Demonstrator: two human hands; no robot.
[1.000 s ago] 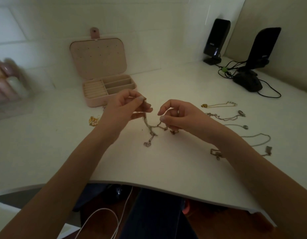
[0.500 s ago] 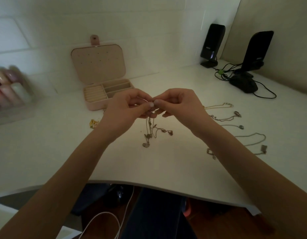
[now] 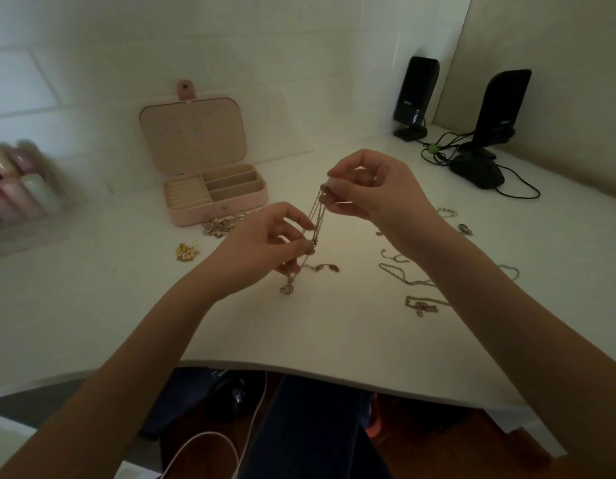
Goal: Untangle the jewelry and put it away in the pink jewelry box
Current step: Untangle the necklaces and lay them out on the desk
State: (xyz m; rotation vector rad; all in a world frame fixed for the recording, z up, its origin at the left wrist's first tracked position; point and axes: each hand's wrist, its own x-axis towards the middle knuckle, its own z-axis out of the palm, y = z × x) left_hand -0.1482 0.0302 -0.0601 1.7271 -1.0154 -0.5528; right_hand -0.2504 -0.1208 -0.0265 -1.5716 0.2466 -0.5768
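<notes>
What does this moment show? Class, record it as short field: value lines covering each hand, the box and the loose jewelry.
Left hand: pinches the lower part of the tangled chains
Right hand: pinches the chains' top, raised above the desk
Pink jewelry box: open, compartments look empty
Loose jewelry: chains right of the hands, rings by the box, gold piece nearer

Dim room — a white desk (image 3: 92,305) meets a white brick wall (image 3: 92,63); dark wooden floor (image 3: 527,458) shows below.

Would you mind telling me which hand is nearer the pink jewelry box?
Left. The left hand sits just right of the pink jewelry box; the right hand is farther right.
</notes>
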